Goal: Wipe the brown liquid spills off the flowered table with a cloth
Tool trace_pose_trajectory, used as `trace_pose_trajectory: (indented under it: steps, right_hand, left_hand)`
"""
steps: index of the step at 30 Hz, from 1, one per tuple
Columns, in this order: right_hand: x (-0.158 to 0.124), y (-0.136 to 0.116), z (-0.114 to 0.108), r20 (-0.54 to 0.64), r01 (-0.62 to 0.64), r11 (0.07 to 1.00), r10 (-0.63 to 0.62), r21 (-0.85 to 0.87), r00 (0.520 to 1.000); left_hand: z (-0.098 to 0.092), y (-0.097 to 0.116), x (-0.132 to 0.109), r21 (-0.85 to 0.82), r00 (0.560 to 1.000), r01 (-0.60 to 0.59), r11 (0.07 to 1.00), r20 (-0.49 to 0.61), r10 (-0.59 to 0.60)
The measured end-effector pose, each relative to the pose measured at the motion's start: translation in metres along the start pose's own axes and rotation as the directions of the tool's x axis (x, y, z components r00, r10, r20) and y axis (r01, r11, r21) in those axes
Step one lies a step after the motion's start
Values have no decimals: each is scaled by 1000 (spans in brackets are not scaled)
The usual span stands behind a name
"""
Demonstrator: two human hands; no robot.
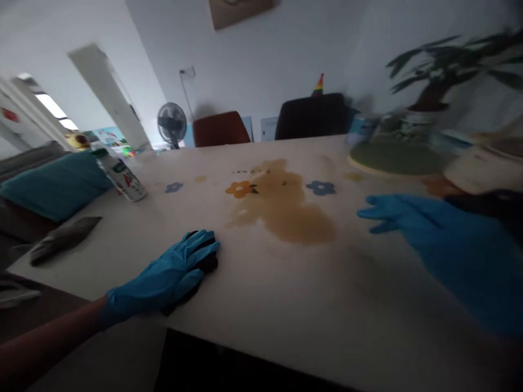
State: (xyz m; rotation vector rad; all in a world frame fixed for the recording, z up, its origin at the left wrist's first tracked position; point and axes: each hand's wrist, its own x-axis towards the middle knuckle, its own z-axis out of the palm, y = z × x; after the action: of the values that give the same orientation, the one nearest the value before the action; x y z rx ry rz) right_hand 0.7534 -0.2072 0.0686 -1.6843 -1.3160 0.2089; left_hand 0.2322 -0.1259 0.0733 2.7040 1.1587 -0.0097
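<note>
A blue-gloved hand, my left hand (177,272), presses down on a black cloth (210,263) near the table's front edge, its fingers curled over it. To the right, my right hand (402,215), also in a blue glove, hangs above the white table (253,305) with fingers stretched out and nothing in them. Between the two hands spreads a brown liquid spill (294,209), partly covering the printed flower pattern. A white bottle with a green cap (122,177) stands at the left.
A grey cloth (65,239) lies at the table's left edge. On the right are a green round mat (392,157), a potted plant (425,109) and a pale container (486,166). Two chairs (312,117) stand behind the table, near a fan (172,124).
</note>
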Motion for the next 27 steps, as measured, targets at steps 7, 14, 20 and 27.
trace_pose_trajectory:
  steps: [7,14,20,27]
  right_hand:
    - [-1,-52,3,-79,-115,982,128,153,989]
    - [0,-52,-12,-44,-88,975,99,202,994]
    - [3,-49,-19,-4,-113,968,116,226,993]
    - [3,-51,-20,-55,-160,963,175,215,983]
  left_hand:
    - [15,55,24,-12,909,-418,909,4,418]
    - [28,142,88,-20,822,-570,822,-20,569]
    - [32,206,155,-6,768,-640,768,-10,640]
    - [26,260,244,14,767,-640,769,69,637]
